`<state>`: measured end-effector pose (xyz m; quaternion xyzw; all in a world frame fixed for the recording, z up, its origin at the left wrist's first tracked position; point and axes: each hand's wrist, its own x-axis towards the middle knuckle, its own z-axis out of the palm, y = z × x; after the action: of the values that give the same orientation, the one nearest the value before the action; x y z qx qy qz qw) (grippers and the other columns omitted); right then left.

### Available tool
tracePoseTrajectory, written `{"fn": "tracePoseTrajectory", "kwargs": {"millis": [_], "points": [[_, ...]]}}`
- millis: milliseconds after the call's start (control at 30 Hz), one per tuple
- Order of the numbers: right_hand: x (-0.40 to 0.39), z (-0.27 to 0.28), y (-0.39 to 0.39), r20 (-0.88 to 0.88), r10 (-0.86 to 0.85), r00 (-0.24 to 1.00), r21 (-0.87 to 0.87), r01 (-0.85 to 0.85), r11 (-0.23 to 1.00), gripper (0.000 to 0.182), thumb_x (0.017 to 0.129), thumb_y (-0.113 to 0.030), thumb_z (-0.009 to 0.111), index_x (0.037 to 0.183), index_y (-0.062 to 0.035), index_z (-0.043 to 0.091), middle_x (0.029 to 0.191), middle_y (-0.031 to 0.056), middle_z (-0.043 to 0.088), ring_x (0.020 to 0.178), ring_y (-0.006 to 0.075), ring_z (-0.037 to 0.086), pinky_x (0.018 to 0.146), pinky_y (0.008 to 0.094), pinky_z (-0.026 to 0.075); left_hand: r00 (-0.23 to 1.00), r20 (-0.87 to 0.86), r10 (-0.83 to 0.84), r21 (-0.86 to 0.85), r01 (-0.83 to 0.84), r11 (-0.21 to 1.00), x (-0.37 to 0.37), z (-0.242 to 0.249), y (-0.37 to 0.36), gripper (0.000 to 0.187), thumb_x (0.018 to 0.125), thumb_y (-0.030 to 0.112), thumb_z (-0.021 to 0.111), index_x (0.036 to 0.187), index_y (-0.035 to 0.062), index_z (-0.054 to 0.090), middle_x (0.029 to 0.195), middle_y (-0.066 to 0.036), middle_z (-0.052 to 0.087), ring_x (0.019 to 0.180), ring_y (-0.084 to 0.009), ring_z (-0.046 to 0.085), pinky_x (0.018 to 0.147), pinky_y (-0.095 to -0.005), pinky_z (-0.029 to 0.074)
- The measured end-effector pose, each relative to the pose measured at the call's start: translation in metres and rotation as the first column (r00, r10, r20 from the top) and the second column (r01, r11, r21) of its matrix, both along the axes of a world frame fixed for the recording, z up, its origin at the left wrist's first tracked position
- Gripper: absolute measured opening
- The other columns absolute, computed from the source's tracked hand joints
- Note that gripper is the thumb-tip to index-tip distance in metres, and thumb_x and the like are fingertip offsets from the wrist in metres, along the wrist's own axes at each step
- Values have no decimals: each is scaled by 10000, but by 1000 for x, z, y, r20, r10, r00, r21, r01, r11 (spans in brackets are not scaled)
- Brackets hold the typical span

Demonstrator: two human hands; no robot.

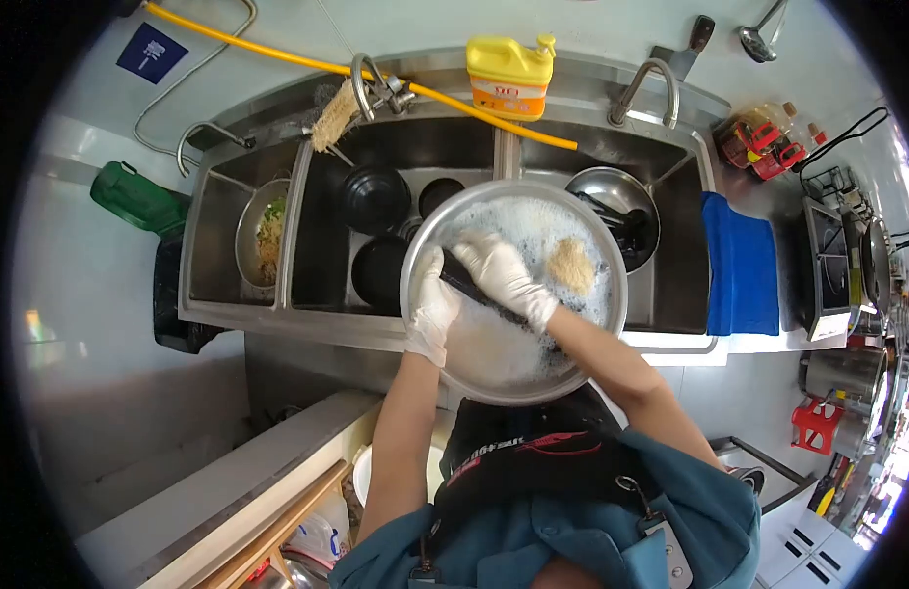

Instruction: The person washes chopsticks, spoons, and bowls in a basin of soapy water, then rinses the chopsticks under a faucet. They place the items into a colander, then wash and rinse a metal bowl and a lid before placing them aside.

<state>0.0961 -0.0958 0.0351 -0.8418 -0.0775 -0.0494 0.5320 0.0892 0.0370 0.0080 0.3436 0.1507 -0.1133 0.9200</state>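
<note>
A wide metal basin [614, 324] of foamy water rests across the front of the sinks. In it, my gloved left hand [436, 307] grips the left end of a black dish [466, 284], seen nearly edge-on and tilted. My gloved right hand [502, 272] is curled over the far side of the same dish, its fingertips partly hidden. The dish's lower end dips into the suds, so its full shape is hidden. A tan loofah-like scrubber [572, 265] floats to the right of my right hand.
Black bowls [376, 199] lie in the middle sink. The right sink holds a steel bowl [643, 201] with black items; the left, a strainer [248, 245] with food scraps. Behind are faucets [361, 83], a yellow hose [435, 95] and a yellow jug [508, 79]. A blue cloth [741, 265] hangs right.
</note>
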Motion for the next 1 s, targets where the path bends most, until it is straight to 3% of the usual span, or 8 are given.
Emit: {"fn": "tracePoseTrajectory", "kwargs": {"millis": [33, 100, 167, 233, 333, 567, 833, 1000], "points": [[0, 17, -20, 86, -46, 995, -71, 52, 996, 245, 815, -202, 586, 945, 4, 613, 908, 218, 610, 861, 378, 580, 755, 425, 473, 991, -53, 125, 323, -102, 941, -2, -4, -2, 319, 907, 164, 556, 1201, 39, 541, 1185, -78, 555, 1101, -196, 505, 959, -327, 405], [7, 26, -74, 360, -73, 930, -312, 194, 930, 134, 740, -136, 611, 829, -37, 622, 783, 171, 601, 736, 341, 575, 691, 451, 462, 989, -127, 71, 98, -59, 993, 2, -6, 1, 288, 889, 119, 576, 1160, 22, 574, 1143, -68, 581, 1063, -166, 521, 930, -284, 403], [9, 28, -120, 514, -184, 838, -641, 517, 568, 337, 709, -145, 641, 1030, -64, 578, 1014, 123, 591, 924, 305, 558, 773, 425, 452, 991, -86, 99, 177, -83, 981, 4, -20, 6, 283, 880, 115, 591, 1145, 16, 585, 1119, -64, 591, 1048, -154, 526, 914, -271, 410], [6, 14, -155, 334, -342, 879, -707, 473, 526, 458, 747, -236, 652, 1145, -48, 527, 1095, 136, 582, 982, 336, 563, 815, 421, 462, 996, 17, 84, 349, -85, 933, 4, -26, 14, 268, 881, 67, 573, 1145, 20, 590, 1164, -65, 582, 1096, -175, 514, 961, -287, 389], [1, 0, -178, -56, -262, 964, -369, 223, 902, 351, 787, -267, 642, 1001, 6, 581, 831, 229, 628, 777, 378, 619, 700, 426, 480, 990, -137, 29, 468, 38, 883, 2, -11, 16, 219, 876, 50, 577, 1087, 10, 616, 1130, -59, 596, 1035, -162, 543, 922, -276, 414], [-7, -14, -172, -89, -345, 935, -501, 257, 826, 281, 796, -238, 647, 886, 22, 592, 780, 243, 603, 746, 398, 594, 653, 412, 449, 971, -228, -73, -58, 61, 996, -1, -20, 12, 306, 909, 199, 578, 1187, 77, 540, 1065, -40, 589, 960, -166, 554, 817, -287, 443], [-23, -9, -161, -89, -415, 906, -406, 347, 845, 248, 783, -232, 635, 840, 8, 600, 772, 240, 617, 762, 407, 606, 677, 442, 476, 950, -265, -164, 245, 231, 942, -19, 14, 0, 641, 894, 264, 599, 1392, 10, 287, 1386, -118, 346, 1262, -257, 344, 1034, -376, 311], [-29, -9, -153, -79, -434, 898, -401, 370, 838, 250, 781, -233, 636, 845, 6, 599, 765, 248, 618, 766, 412, 610, 675, 442, 482, 956, -268, -117, 351, 211, 912, -19, 0, -5, 490, 916, 220, 551, 1329, 14, 387, 1285, -99, 457, 1173, -190, 437, 993, -321, 354]]}}
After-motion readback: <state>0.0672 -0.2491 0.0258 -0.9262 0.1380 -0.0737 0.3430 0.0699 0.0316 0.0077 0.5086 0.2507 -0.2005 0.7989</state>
